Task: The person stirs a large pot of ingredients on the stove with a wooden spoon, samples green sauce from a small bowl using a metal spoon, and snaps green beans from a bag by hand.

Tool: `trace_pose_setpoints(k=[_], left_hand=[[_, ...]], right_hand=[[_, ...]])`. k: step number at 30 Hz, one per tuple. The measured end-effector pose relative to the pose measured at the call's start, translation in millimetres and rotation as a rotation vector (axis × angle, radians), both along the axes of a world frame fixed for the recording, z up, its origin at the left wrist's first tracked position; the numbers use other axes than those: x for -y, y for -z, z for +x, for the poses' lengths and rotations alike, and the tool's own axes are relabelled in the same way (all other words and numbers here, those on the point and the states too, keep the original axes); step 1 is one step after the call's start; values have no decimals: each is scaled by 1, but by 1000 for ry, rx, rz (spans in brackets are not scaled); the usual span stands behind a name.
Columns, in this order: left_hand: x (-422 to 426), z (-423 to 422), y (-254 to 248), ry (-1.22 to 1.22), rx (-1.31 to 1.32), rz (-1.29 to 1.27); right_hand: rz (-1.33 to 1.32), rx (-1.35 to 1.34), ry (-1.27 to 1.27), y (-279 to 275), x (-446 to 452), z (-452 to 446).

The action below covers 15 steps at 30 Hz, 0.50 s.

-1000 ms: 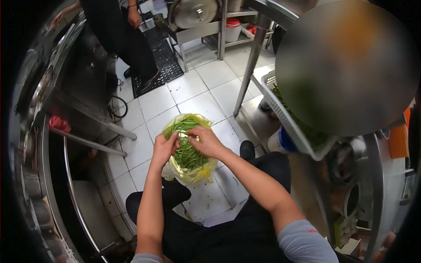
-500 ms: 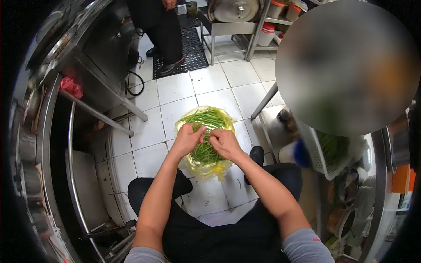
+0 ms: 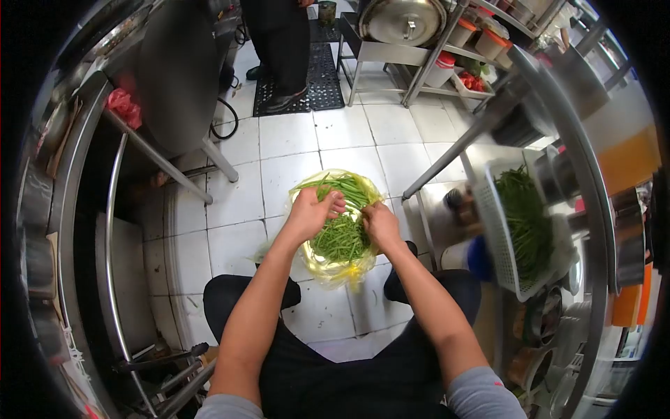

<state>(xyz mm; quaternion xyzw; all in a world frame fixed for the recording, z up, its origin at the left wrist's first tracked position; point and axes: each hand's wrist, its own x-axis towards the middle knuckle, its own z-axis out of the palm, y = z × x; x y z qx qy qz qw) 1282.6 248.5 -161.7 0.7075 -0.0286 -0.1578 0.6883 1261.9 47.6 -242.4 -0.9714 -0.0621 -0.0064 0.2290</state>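
Observation:
A yellow plastic bag [image 3: 335, 271] lies opened out on the floor between my feet. Long whole green beans [image 3: 354, 184] fill its far side, and short broken bean pieces [image 3: 340, 239] are heaped on its near side. Over the left part of the bag, my left hand [image 3: 312, 215] has its fingers curled in, with thin green bean ends showing by the fingertips. My right hand [image 3: 382, 225] is closed at the bag's right edge, beside the beans; its fingertips are partly hidden, so what they hold does not show clearly.
White floor tiles [image 3: 286, 185] surround the bag. At right, a white basket [image 3: 504, 241] of leafy greens stands on a low metal shelf near a steel table leg [image 3: 447, 159]. Another person's legs [image 3: 283, 56] are on a black mat [image 3: 324, 80] ahead. A metal rail [image 3: 115, 244] runs at left.
My hands have moved apart: the right one went rightward to the bag's edge, while the left stays over the beans. The view has turned slightly, showing more of the right-hand shelves.

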Motion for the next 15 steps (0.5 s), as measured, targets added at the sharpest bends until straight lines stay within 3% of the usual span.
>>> trace_pose_setpoints(k=[4, 8, 10, 12, 14, 15], left_hand=[[-8, 2, -11, -50, -65, -255], [-23, 6, -17, -104, -62, -314], [-24, 5, -21, -144, -58, -239], [-22, 3, -22, -132, 164, 89], [-19, 5, -14, -93, 228, 155], [-14, 2, -17, -18, 278, 347]], right_hand=[[-18, 37, 46, 18, -1, 3], [68, 104, 82, 24, -9, 11], [62, 98, 82, 25, -13, 15], [17, 76, 108, 25, -12, 13], [-1, 87, 98, 20, -8, 10], [-20, 93, 79, 16, -6, 8]])
